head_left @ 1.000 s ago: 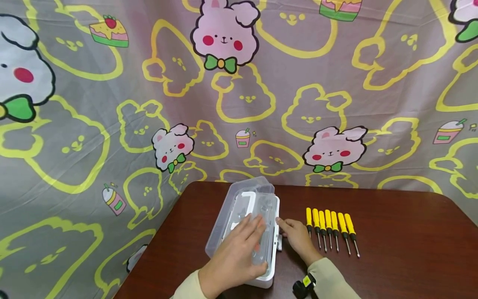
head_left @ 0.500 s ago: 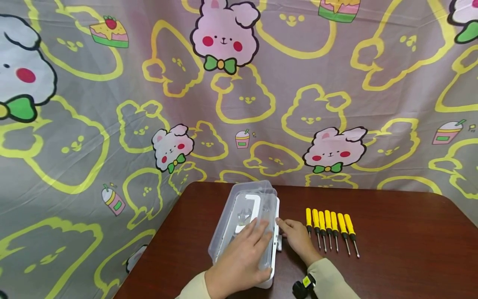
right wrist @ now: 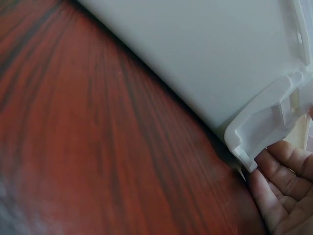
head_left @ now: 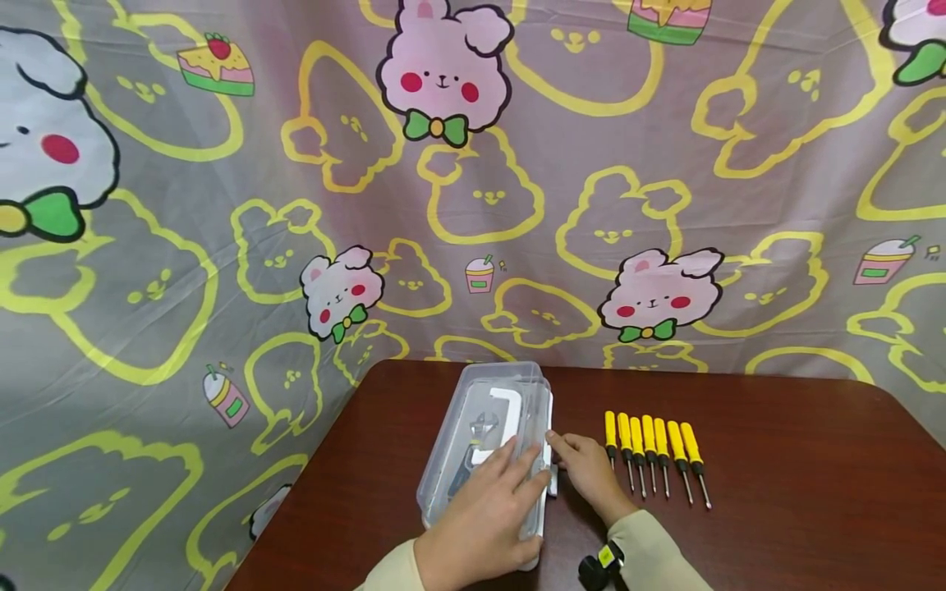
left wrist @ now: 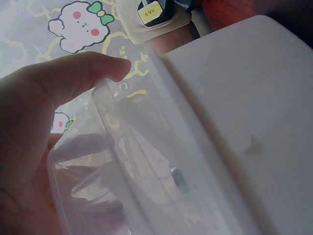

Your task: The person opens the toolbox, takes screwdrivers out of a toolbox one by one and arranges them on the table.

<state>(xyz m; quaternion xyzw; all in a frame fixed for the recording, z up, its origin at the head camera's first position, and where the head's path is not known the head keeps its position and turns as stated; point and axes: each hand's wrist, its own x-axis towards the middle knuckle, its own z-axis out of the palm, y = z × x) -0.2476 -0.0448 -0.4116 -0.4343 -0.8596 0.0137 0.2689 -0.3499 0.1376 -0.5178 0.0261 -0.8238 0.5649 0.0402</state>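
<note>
A white plastic toolbox with a clear lid stands on the table. The lid lies over the box, and a white handle shows on it. Through the plastic an adjustable wrench is visible inside. My left hand lies across the near part of the lid with its fingers spread. In the left wrist view its thumb is at the lid's end edge. My right hand touches the box's right side, its fingertips beside a white latch that hangs open from the wall.
Several screwdrivers with yellow handles lie in a row to the right of the box. The dark reddish wooden table reaches to a patterned cloth hanging behind and at the left.
The lid has swung to the right and down over the box, my left hand moving right with it. The right hand and the screwdrivers have stayed in place.
</note>
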